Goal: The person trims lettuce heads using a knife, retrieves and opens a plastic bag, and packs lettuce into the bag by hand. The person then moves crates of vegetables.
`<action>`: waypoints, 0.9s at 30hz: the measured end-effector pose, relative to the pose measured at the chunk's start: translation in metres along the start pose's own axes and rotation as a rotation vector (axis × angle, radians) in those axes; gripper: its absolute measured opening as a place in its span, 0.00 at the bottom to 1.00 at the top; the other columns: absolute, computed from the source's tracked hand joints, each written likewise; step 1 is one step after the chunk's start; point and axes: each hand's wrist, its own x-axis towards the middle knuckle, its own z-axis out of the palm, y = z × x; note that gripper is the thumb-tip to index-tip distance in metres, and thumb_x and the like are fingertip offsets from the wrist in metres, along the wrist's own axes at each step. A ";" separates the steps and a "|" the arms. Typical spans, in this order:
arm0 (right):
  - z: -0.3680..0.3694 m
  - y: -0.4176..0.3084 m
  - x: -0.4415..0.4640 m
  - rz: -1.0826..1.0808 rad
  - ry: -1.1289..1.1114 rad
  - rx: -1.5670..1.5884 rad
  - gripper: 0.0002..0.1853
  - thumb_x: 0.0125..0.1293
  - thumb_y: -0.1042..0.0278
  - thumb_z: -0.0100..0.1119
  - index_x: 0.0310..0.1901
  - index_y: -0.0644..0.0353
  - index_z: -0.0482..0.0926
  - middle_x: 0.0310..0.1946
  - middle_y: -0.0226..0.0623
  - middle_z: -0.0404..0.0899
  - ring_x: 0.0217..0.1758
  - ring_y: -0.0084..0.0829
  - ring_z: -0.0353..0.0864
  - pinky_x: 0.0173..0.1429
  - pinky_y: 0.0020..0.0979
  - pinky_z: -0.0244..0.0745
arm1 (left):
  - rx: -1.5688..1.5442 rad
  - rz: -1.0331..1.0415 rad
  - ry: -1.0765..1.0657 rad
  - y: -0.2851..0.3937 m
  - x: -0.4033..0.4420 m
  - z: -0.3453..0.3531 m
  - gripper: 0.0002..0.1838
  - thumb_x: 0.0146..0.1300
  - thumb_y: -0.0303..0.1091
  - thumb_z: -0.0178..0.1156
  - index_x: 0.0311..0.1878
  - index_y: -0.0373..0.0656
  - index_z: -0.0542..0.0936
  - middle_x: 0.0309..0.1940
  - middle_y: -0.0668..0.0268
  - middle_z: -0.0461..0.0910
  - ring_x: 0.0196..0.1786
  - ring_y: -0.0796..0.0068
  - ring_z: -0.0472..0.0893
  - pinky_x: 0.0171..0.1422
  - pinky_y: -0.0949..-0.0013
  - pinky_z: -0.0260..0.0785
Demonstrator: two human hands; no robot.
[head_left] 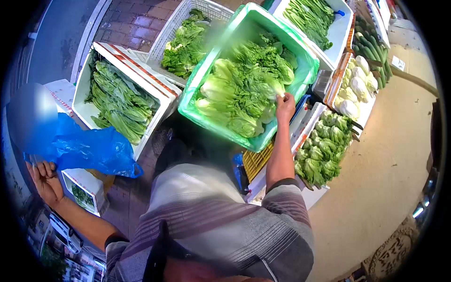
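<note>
My right hand (285,105) is closed on the pale stem end of a head of lettuce (270,89) at the right side of a box lined with green plastic (193,96). More leafy lettuce (223,82) fills that box. Out at the far left, my left hand (46,181) is raised with its fingers curled at the edge of a blue plastic bag (96,148). The bag hangs loose and crumpled, stretching from my fingers toward a white foam box of long green leaves (123,101). A blurred patch covers part of the bag's upper left.
Behind stands a white crate (162,47) of greens. To the right are boxes of green stalks (307,21), cucumbers (371,47), pale cabbages (359,84) and small leafy heads (324,152). A yellow crate (256,162) sits low near my body.
</note>
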 end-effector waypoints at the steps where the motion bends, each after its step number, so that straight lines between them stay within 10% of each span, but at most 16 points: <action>1: 0.001 0.000 0.004 0.001 0.014 0.010 0.22 0.58 0.60 0.71 0.48 0.66 0.80 0.40 0.47 0.81 0.42 0.44 0.80 0.49 0.40 0.75 | 0.009 -0.011 0.000 0.000 0.001 -0.002 0.19 0.78 0.29 0.46 0.69 0.44 0.67 0.29 0.71 0.60 0.32 0.77 0.62 0.47 0.66 0.61; 8: 0.016 -0.013 0.020 -0.156 0.190 -0.089 0.21 0.54 0.59 0.74 0.45 0.65 0.83 0.41 0.47 0.80 0.45 0.45 0.79 0.53 0.39 0.73 | 0.068 0.052 -0.001 0.025 0.006 0.000 0.20 0.76 0.28 0.49 0.69 0.44 0.67 0.29 0.71 0.59 0.33 0.77 0.61 0.47 0.67 0.59; 13: 0.046 -0.013 0.014 0.153 0.080 0.451 0.36 0.58 0.61 0.74 0.64 0.69 0.69 0.55 0.45 0.77 0.57 0.35 0.74 0.60 0.35 0.69 | 0.054 0.044 -0.027 0.027 0.010 0.002 0.14 0.77 0.29 0.48 0.63 0.44 0.72 0.29 0.71 0.59 0.33 0.76 0.60 0.48 0.66 0.60; 21: 0.073 0.011 0.012 0.449 0.264 0.702 0.44 0.57 0.61 0.77 0.68 0.73 0.62 0.67 0.54 0.65 0.62 0.43 0.72 0.67 0.38 0.68 | 0.038 0.031 0.074 0.015 0.009 0.007 0.17 0.77 0.28 0.48 0.66 0.43 0.69 0.27 0.71 0.56 0.32 0.76 0.60 0.45 0.67 0.60; 27: 0.045 -0.029 0.014 0.175 0.295 0.638 0.43 0.56 0.64 0.77 0.67 0.73 0.63 0.65 0.59 0.67 0.64 0.42 0.71 0.68 0.36 0.67 | 0.102 0.011 0.095 0.013 0.004 0.005 0.20 0.76 0.29 0.48 0.69 0.40 0.66 0.28 0.72 0.57 0.31 0.77 0.60 0.44 0.68 0.59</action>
